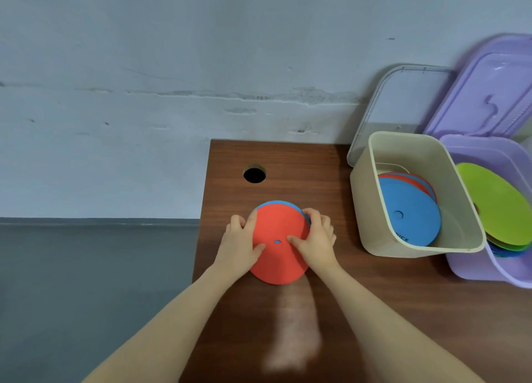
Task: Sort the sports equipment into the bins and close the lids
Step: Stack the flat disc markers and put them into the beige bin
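Currently, a red disc (277, 256), stacked on a blue disc (276, 203), is being gripped at its sides by the left hand (240, 240) and the right hand (315, 238), thumbs pressing on top. The stack is being supported by a brown wooden table (331, 310) placed against a pale wall (172, 66). To the right, blue and red discs are being held in an open beige bin (371, 224), and green discs in a purple bin (472, 267) just beside it. Both lids (403, 100) are being leaned against the wall.
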Motion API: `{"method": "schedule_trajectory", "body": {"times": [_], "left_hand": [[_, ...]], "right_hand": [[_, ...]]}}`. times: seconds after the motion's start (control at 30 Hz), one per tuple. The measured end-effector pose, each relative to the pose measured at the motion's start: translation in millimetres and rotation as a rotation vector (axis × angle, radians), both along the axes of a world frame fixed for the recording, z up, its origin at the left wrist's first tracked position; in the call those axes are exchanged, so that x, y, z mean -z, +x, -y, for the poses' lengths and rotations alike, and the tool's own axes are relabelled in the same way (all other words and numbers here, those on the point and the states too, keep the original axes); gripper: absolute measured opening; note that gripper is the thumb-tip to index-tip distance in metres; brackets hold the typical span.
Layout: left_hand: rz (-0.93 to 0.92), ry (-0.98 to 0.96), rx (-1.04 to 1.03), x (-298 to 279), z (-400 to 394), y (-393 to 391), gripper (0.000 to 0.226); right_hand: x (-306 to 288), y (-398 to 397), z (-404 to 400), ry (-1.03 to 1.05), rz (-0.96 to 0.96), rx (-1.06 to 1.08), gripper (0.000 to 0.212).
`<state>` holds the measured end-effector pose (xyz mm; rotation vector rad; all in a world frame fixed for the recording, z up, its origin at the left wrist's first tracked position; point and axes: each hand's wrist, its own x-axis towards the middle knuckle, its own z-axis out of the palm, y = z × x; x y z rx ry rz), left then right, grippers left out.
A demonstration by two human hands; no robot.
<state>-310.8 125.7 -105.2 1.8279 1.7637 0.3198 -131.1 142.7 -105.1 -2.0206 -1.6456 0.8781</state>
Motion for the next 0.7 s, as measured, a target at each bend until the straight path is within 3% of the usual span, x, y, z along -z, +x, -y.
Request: {"method": "schedule_trajectory", "body": {"times": [0.27, 0.5, 0.7], "left_hand": [[-0.022, 0.017, -0.022, -25, 5, -6, 0.080], [-0.141, 0.266, -0.048, -91, -18, 10, 0.077], [-0.251, 0.447, -0.099, -143, -49, 79, 0.072]], "right_hand": [[-23, -2, 9, 0.214, 0.165, -0.188, 0.059], [-75, 13, -12, 0.440, 0.166, -0.203, 0.060], [-129, 66, -36, 0.580, 0.126, -0.156, 0.059]]}}
